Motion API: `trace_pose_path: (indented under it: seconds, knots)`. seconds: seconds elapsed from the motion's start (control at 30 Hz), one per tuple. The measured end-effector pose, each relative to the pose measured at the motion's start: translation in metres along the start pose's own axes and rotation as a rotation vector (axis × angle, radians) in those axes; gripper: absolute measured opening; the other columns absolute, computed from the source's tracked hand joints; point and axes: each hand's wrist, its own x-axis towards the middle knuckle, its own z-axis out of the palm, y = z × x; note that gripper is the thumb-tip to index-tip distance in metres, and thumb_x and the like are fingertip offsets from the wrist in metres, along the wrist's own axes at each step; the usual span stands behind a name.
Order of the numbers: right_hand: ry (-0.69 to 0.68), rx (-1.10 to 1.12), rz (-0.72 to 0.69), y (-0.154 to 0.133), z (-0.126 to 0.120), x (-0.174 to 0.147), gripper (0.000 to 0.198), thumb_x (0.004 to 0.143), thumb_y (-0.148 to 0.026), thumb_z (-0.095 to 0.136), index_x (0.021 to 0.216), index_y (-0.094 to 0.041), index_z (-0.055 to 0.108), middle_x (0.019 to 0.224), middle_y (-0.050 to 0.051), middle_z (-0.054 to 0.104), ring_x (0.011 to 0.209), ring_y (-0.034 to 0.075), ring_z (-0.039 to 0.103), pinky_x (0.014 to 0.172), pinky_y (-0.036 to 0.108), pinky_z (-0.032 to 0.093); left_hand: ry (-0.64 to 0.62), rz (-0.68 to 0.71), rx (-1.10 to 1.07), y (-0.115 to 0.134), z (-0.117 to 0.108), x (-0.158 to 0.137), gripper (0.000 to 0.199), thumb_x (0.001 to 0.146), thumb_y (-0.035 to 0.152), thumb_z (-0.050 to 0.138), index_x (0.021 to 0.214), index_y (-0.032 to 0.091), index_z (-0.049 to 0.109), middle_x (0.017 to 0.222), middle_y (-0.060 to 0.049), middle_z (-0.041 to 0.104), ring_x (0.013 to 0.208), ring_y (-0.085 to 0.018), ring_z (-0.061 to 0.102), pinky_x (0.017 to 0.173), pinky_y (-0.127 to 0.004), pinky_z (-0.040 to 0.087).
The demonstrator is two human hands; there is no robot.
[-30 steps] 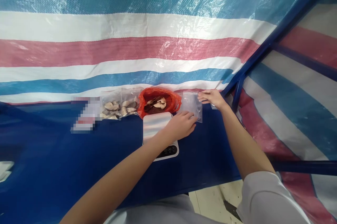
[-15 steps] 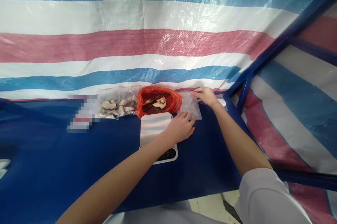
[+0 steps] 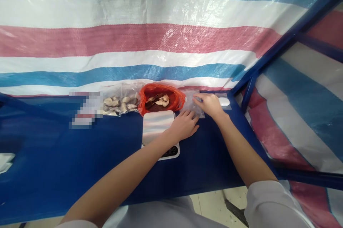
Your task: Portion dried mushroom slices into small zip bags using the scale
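My left hand [image 3: 185, 125] lies over the right side of the scale with its fingers stretched out. Its fingertips rest on the lower edge of a clear plastic bag [image 3: 189, 104] lying flat on the table. My right hand [image 3: 210, 105] is at the bag's upper right, thumb and forefinger pinched together on the plastic. Left of the bag stands an open red plastic bag [image 3: 142, 100] with dried mushroom slices [image 3: 161, 101] inside. A white kitchen scale [image 3: 157, 124] sits in front of it, its lower part partly covered by my left forearm.
Clear bags of pale dried slices [image 3: 125, 104] lie left of the red bag, beside a pixelated patch. A white oval item [image 3: 224, 101] lies at the far right on the blue table [image 3: 80, 156]. Striped sheeting [image 3: 134, 40] and a blue frame bar [image 3: 268, 60] border the table.
My right hand has moved slightly down and toward the left over the clear bag, uncovering the white oval item. My left hand stays at the bag's lower edge. The view has shifted slightly.
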Motion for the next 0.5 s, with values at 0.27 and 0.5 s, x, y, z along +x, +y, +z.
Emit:
trace_pose_path:
  seconds: [0.27, 0.5]
  knots:
    - [0.011, 0.063, -0.28, 0.015, 0.038, -0.004, 0.03, 0.098, -0.026, 0.051, 0.118, -0.02, 0.073, 0.127, 0.008, 0.071, 0.124, 0.025, 0.063, 0.106, 0.038, 0.052, -0.024, 0.007, -0.015, -0.004, 0.001, -0.002, 0.039, 0.1, 0.036, 0.046, 0.126, 0.011, 0.063, 0.124, -0.015, 0.064, 0.117, -0.031, 0.058, 0.104, -0.043, 0.043]
    - [0.106, 0.105, -0.318, 0.018, 0.035, -0.004, 0.033, 0.1, -0.028, 0.047, 0.12, -0.023, 0.073, 0.126, 0.007, 0.071, 0.123, 0.025, 0.064, 0.106, 0.04, 0.054, -0.029, 0.011, -0.035, -0.005, 0.0, -0.002, 0.039, 0.101, 0.036, 0.046, 0.125, 0.012, 0.064, 0.122, -0.014, 0.065, 0.115, -0.03, 0.06, 0.102, -0.041, 0.045]
